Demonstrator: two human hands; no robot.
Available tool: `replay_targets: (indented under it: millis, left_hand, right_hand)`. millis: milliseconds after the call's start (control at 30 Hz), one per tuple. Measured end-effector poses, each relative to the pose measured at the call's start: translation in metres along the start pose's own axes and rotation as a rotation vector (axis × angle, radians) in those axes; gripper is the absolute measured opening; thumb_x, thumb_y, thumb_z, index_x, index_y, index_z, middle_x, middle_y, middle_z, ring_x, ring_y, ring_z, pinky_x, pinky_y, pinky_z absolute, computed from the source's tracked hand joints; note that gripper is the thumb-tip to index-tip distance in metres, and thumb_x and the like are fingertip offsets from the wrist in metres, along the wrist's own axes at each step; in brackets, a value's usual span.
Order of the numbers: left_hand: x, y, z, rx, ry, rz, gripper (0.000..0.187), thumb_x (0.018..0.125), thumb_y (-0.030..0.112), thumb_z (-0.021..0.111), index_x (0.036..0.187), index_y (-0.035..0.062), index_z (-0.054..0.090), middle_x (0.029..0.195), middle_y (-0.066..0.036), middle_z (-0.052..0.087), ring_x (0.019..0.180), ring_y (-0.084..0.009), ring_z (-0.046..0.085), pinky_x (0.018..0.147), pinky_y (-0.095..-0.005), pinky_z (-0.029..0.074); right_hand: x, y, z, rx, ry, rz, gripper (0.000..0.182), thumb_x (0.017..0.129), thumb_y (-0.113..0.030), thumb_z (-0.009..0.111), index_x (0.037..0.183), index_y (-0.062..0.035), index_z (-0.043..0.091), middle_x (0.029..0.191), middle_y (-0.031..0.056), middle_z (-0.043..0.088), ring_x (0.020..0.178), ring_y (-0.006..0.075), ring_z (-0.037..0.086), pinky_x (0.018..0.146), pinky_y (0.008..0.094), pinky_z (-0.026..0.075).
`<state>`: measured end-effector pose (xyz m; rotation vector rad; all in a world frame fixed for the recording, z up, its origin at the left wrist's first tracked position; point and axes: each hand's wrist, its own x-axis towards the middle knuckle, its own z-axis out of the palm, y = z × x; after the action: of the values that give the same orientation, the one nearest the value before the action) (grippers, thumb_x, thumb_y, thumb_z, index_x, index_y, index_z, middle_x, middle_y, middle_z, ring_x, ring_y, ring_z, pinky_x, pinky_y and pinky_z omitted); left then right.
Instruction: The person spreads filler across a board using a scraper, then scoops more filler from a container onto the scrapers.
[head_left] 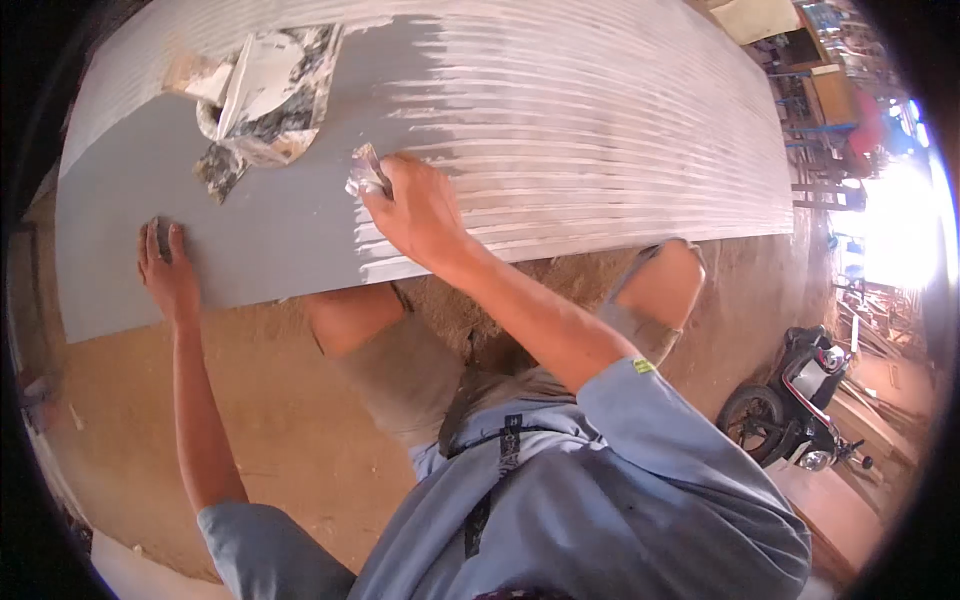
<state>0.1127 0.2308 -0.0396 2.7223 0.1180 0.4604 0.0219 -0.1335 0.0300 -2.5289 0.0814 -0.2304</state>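
A large grey sheet (110,270) lies in front of me, its right part covered with white paste in ridged streaks (620,140). My right hand (422,208) grips a small scraper (374,165) smeared with white paste, at the left edge of the streaks. On the bare grey part rests my left hand (170,270), fingers spread near the front left edge. Between the hands and farther back sits a paste-smeared container or bag (270,90), white and dark. A crumpled, stained scrap (219,170) lies against its lower left side.
My knees (660,285) are close to the sheet's front edge, above brown dirt ground (250,420). A motorbike (795,400) stands at the right, near wood pieces (880,390). Wooden furniture (830,95) is at the far right.
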Motion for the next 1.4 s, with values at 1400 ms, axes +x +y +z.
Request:
replay_targets:
  millis: [1400]
  left_hand:
    - [-0.003,-0.002,-0.020,-0.044,-0.050,0.125,0.052,0.100,0.040,0.056,0.139,0.0060,0.054,0.148,-0.015,0.046,0.140,-0.0314,0.038,0.114,-0.0425,0.032]
  right_hand:
    - [0.000,-0.058,0.040,0.235,-0.194,0.138,0.015,0.087,-0.016,0.065,0.092,-0.0018,0.064,0.069,0.0123,0.061,0.061,0.0160,0.057,0.056,0.0366,0.046]
